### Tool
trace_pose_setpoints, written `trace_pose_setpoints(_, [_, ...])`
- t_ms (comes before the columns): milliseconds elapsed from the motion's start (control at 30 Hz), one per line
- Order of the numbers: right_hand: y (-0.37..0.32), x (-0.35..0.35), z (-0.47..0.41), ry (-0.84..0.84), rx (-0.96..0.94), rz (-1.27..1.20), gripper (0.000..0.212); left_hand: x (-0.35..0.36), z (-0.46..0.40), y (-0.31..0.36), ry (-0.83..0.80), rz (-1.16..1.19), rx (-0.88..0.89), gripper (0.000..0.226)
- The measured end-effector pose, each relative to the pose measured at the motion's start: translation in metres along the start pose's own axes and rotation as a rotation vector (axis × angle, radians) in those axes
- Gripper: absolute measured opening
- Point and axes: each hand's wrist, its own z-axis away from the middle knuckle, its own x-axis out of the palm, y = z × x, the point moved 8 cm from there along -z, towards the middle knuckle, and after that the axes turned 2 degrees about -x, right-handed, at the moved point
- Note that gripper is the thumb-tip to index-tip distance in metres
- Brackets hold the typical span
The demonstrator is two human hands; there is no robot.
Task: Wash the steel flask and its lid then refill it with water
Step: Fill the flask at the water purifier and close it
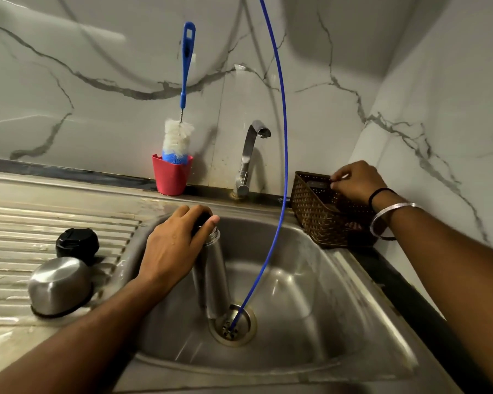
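One tall cylindrical brushed-steel flask (214,268) is standing in the smooth steel sink basin (310,302), just beside the drain; the left hand (174,245) is curling its fingers over the flask's open mouth. Two lid parts are lying on the ribbed drainboard (40,220): one black ridged stopper (77,244), one rounded steel cap (59,285). The right hand (359,182) is pinching something small, too small to tell, inside one brown woven basket (316,220).
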Motion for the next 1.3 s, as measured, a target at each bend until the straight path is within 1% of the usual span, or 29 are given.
trace_pose_setpoints(67, [-0.026,-0.009,0.025,0.175,-0.125,-0.104,0.010,-0.008,0.002,0.009,0.019,0.016,0.015,0.031])
trace_pose_setpoints(100, [-0.042,-0.007,0.041,0.187,-0.208,-0.189,0.012,-0.013,0.004,0.016,0.031,0.022,0.033,0.031])
trace_pose_setpoints(133, [-0.059,0.000,0.059,0.121,-0.291,-0.293,0.017,-0.020,0.005,0.024,0.046,0.027,0.052,0.030])
trace_pose_setpoints(167, [-0.079,0.013,0.079,-0.035,-0.377,-0.396,0.024,-0.024,0.005,0.030,0.055,0.035,0.060,0.031])
trace_pose_setpoints(200, [-0.097,0.031,0.102,-0.242,-0.441,-0.432,0.036,-0.028,0.004,0.034,0.063,0.052,0.054,0.032])
trace_pose_setpoints(233, [-0.114,0.046,0.128,-0.433,-0.496,-0.403,0.051,-0.031,0.001,0.039,0.065,0.067,0.038,0.032])
trace_pose_setpoints(267, [-0.125,0.061,0.151,-0.561,-0.528,-0.308,0.067,-0.034,-0.004,0.043,0.063,0.075,0.024,0.033])
trace_pose_setpoints(300, [-0.134,0.070,0.169,-0.614,-0.545,-0.258,0.079,-0.037,-0.009,0.051,0.065,0.076,0.017,0.034])
trace_pose_setpoints(333, [-0.142,0.076,0.181,-0.597,-0.549,-0.255,0.085,-0.039,-0.016,0.059,0.067,0.075,0.012,0.035])
trace_pose_setpoints(367, [-0.150,0.077,0.188,-0.551,-0.528,-0.334,0.087,-0.042,-0.023,0.069,0.071,0.079,0.003,0.037])
trace_pose_setpoints(433, [-0.158,0.068,0.190,-0.424,-0.469,-0.552,0.081,-0.050,-0.040,0.092,0.057,0.086,-0.038,0.045])
trace_pose_setpoints(467, [-0.158,0.059,0.185,-0.375,-0.431,-0.632,0.075,-0.056,-0.050,0.104,0.039,0.084,-0.066,0.050])
trace_pose_setpoints(533, [-0.157,0.036,0.173,-0.341,-0.360,-0.772,0.064,-0.070,-0.068,0.128,-0.006,0.107,-0.094,0.057])
trace_pose_setpoints(600, [-0.158,0.004,0.168,-0.332,-0.315,-0.905,0.045,-0.090,-0.080,0.156,-0.056,0.128,-0.075,0.056])
trace_pose_setpoints(667, [-0.163,-0.031,0.167,-0.303,-0.317,-0.965,0.031,-0.105,-0.088,0.182,-0.137,0.148,-0.022,0.053])
trace_pose_setpoints(700, [-0.166,-0.043,0.166,-0.298,-0.322,-0.979,0.030,-0.108,-0.090,0.191,-0.201,0.226,-0.010,0.052])
trace_pose_setpoints(767, [-0.175,-0.070,0.166,-0.281,-0.358,-0.994,0.036,-0.112,-0.090,0.211,-0.325,0.467,-0.021,0.043])
trace_pose_setpoints(800, [-0.180,-0.084,0.163,-0.264,-0.381,-0.998,0.042,-0.118,-0.092,0.222,-0.320,0.527,-0.009,0.037])
trace_pose_setpoints(867, [-0.190,-0.107,0.161,-0.213,-0.423,-0.997,0.053,-0.132,-0.101,0.239,-0.217,0.540,0.040,0.032])
trace_pose_setpoints(967, [-0.199,-0.146,0.153,-0.028,-0.487,-0.974,0.059,-0.151,-0.113,0.264,-0.122,0.539,0.076,0.034])
trace_pose_setpoints(1067, [-0.202,-0.183,0.137,0.172,-0.505,-0.890,0.053,-0.160,-0.133,0.279,-0.108,0.482,0.071,0.041])
trace_pose_setpoints(1133, [-0.205,-0.201,0.122,0.241,-0.549,-0.859,0.048,-0.165,-0.149,0.288,-0.126,0.465,0.082,0.046])
trace_pose_setpoints(1200, [-0.208,-0.216,0.107,0.279,-0.567,-0.861,0.049,-0.172,-0.165,0.301,-0.122,0.428,0.126,0.056])
trace_pose_setpoints(1267, [-0.211,-0.231,0.084,0.300,-0.545,-0.897,0.047,-0.188,-0.189,0.318,-0.035,0.380,0.181,0.070])
trace_pose_setpoints(1300, [-0.214,-0.241,0.070,0.312,-0.533,-0.914,0.044,-0.199,-0.204,0.328,0.044,0.362,0.218,0.071])
